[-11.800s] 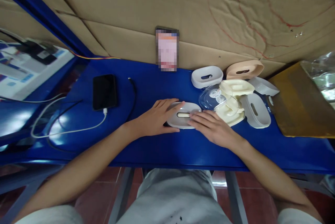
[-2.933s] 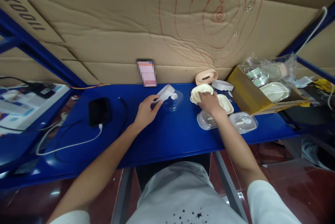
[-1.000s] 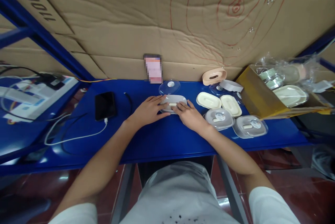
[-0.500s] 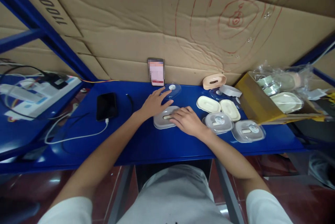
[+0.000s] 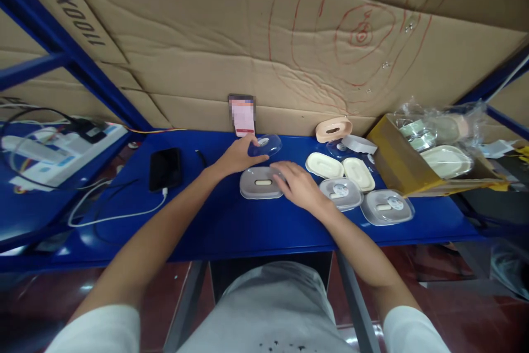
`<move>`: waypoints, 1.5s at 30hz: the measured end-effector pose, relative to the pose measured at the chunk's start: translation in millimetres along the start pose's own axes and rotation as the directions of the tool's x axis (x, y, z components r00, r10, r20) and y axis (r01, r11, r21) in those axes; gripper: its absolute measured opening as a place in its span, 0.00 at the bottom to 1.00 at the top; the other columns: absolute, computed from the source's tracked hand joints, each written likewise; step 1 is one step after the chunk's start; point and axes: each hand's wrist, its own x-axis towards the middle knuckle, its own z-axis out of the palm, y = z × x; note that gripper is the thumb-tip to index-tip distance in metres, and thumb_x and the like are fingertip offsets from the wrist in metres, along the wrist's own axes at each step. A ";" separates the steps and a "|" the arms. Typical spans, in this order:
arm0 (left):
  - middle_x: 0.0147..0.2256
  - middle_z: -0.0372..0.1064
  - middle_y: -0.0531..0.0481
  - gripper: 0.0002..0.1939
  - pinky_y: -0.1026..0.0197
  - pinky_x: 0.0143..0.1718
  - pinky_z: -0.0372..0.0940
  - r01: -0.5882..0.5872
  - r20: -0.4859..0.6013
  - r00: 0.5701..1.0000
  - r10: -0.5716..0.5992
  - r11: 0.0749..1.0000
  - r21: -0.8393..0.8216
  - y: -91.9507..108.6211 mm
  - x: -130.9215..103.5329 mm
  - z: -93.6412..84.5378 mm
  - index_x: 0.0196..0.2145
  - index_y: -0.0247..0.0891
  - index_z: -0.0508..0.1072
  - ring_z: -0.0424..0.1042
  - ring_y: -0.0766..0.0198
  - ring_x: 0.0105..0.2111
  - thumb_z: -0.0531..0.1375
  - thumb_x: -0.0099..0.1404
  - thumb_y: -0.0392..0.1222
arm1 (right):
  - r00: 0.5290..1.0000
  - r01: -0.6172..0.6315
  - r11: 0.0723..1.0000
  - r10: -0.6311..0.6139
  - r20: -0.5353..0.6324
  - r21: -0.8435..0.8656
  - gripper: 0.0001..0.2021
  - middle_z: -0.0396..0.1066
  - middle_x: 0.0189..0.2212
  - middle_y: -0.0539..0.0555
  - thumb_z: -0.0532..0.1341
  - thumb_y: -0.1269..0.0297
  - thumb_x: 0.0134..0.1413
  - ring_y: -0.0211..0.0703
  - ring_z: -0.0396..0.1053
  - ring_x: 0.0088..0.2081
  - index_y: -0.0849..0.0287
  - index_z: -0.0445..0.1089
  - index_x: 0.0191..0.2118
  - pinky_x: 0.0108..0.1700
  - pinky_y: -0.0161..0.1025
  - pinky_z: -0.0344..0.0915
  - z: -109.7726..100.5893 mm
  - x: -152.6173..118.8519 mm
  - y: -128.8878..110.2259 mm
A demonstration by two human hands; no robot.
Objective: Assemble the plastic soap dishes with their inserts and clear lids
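Grasped by the left hand (image 5: 237,156), one lid (image 5: 273,145) is off, the grip of the right hand (image 5: 300,185) on the uncovered box (image 5: 250,183) unclear, with two lidded boxes (image 5: 342,194) and two loose trays (image 5: 325,166) beyond.

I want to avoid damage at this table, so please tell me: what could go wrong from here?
The left hand is at the clear lid, close to the upright phone, so it might knock the phone over. The right hand is at one end of the gray dish, so an uneven push could perhaps slide it.
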 end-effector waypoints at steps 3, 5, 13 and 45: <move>0.57 0.76 0.42 0.28 0.45 0.58 0.72 -0.151 0.032 0.988 0.152 0.988 -0.040 3.9 -37.4 -2.9 0.57 0.44 0.70 0.77 0.46 0.57 0.66 0.69 0.63 | 0.997 -0.008 0.999 0.010 -0.071 0.035 0.28 0.59 0.75 0.65 0.57 0.57 0.77 0.55 0.57 0.76 0.59 0.60 0.75 0.75 0.55 0.59 -15.0 -2.9 8.7; 0.67 0.70 0.38 0.31 0.38 0.66 0.66 -0.286 0.066 0.956 0.284 0.958 0.008 7.1 -59.1 1.1 0.61 0.43 0.70 0.69 0.40 0.67 0.64 0.71 0.65 | 0.998 0.045 0.998 -0.046 0.030 0.045 0.34 0.50 0.79 0.65 0.63 0.53 0.73 0.60 0.50 0.79 0.56 0.57 0.77 0.77 0.61 0.54 -20.8 -6.4 17.1; 0.79 0.43 0.34 0.37 0.33 0.74 0.56 -0.395 0.073 0.918 0.389 0.913 0.103 -6.4 -100.4 14.1 0.78 0.41 0.54 0.49 0.39 0.78 0.54 0.81 0.61 | 0.959 0.108 0.989 -0.129 0.252 0.098 0.40 0.49 0.79 0.66 0.69 0.61 0.68 0.60 0.50 0.79 0.50 0.53 0.79 0.76 0.63 0.56 7.4 -10.5 29.0; 0.73 0.57 0.28 0.33 0.34 0.68 0.65 -0.374 0.022 0.926 0.377 0.909 0.185 23.3 -64.8 38.6 0.73 0.39 0.64 0.59 0.34 0.73 0.63 0.76 0.52 | 0.970 -0.058 0.993 0.081 0.231 -0.106 0.32 0.52 0.78 0.68 0.51 0.56 0.78 0.61 0.52 0.78 0.66 0.54 0.78 0.77 0.59 0.56 1.9 -8.9 34.2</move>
